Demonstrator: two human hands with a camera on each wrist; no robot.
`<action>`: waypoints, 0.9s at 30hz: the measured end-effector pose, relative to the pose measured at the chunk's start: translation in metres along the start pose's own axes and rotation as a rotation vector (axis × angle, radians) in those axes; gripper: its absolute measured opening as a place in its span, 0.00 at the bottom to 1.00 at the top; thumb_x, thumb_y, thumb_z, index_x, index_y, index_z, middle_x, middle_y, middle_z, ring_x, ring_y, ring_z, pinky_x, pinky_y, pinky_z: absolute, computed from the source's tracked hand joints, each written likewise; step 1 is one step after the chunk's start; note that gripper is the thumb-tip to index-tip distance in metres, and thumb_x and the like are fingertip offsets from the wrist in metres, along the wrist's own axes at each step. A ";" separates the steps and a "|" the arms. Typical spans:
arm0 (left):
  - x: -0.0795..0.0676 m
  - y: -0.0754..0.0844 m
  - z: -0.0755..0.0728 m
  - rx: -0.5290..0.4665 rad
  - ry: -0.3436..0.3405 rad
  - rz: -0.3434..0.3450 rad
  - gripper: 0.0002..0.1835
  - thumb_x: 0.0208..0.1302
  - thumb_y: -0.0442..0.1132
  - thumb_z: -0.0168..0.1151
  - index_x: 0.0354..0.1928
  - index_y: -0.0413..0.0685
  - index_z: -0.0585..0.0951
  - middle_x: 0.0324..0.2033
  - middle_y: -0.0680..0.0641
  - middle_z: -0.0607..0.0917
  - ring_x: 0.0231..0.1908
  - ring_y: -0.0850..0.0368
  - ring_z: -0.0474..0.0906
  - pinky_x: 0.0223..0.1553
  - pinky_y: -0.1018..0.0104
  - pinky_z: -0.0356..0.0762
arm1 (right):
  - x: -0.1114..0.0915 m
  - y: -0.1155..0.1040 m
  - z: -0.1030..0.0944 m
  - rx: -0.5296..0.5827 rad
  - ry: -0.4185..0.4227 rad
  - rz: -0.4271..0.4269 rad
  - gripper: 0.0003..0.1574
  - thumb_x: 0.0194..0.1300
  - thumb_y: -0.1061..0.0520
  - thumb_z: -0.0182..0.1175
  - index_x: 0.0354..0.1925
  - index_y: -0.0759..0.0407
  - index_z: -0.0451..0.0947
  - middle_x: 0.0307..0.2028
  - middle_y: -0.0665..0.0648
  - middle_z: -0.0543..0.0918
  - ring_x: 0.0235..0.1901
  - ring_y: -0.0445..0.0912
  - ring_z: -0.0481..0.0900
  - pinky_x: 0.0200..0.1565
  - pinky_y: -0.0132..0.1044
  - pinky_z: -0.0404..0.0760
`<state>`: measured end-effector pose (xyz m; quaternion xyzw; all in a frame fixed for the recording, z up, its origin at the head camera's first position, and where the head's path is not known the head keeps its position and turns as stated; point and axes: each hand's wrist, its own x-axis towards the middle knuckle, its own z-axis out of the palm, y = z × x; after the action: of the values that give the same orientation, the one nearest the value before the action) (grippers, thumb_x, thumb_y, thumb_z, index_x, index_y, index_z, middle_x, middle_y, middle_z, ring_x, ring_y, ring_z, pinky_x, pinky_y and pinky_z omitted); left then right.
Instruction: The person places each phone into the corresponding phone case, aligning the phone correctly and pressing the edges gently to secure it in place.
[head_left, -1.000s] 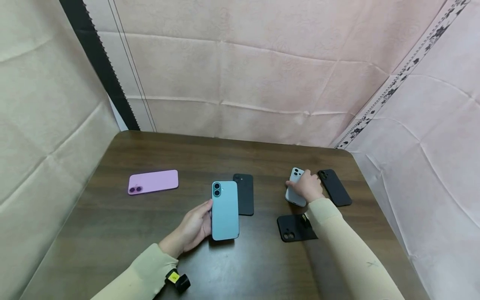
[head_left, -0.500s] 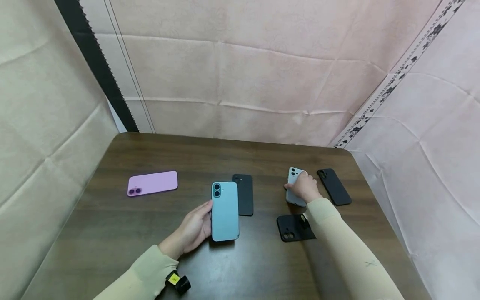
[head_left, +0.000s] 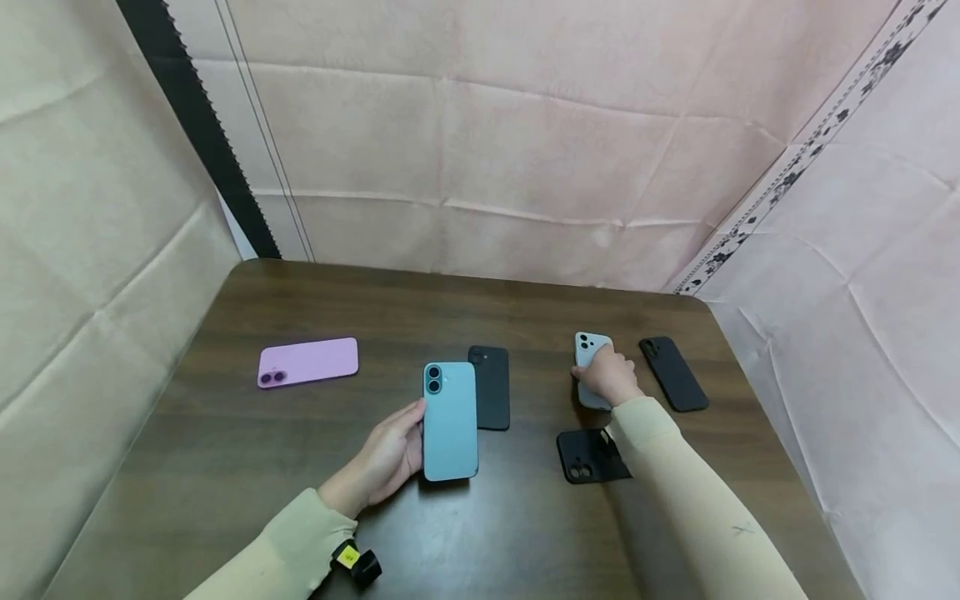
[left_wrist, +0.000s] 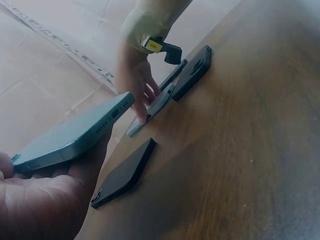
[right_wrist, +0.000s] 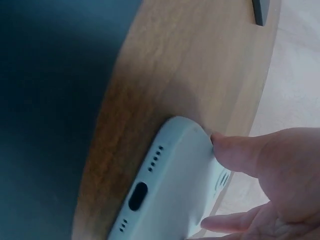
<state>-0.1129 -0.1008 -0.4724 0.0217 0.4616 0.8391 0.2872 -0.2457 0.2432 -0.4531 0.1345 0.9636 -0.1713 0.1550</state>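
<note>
My left hand (head_left: 387,454) grips a teal phone (head_left: 450,421) by its left edge and holds it up over the table, back and two lenses toward me. In the left wrist view, the bottom end of this phone (left_wrist: 75,132) with its port shows, thumb at one edge and fingers beneath. On the right side, my right hand (head_left: 611,375) holds a pale blue phone case (head_left: 590,343) across its width, close over the table. The right wrist view shows the port opening and speaker holes of the case (right_wrist: 175,175), with the thumb at one long edge and fingers at the other.
A dark case (head_left: 492,390) lies just behind the teal phone. One black case (head_left: 673,375) is right of my right hand; another black case (head_left: 588,458) lies nearer, partly under the right sleeve. A purple phone (head_left: 307,362) rests at left on the wooden table (head_left: 247,467).
The pale blue case has turned a little and now lies straighter, its camera end shifted left, with my right hand on it. My left hand and the teal phone stay in place.
</note>
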 end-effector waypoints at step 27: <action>-0.004 -0.001 0.001 -0.032 0.008 0.015 0.30 0.79 0.49 0.30 0.75 0.42 0.43 0.73 0.41 0.53 0.70 0.46 0.52 0.65 0.46 0.58 | 0.002 -0.001 0.003 -0.004 0.095 -0.053 0.49 0.60 0.44 0.67 0.61 0.78 0.58 0.50 0.78 0.68 0.49 0.70 0.63 0.50 0.61 0.68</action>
<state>-0.1091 -0.1016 -0.4720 0.0171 0.4491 0.8486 0.2793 -0.2467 0.2419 -0.4562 0.1168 0.9734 -0.1670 0.1046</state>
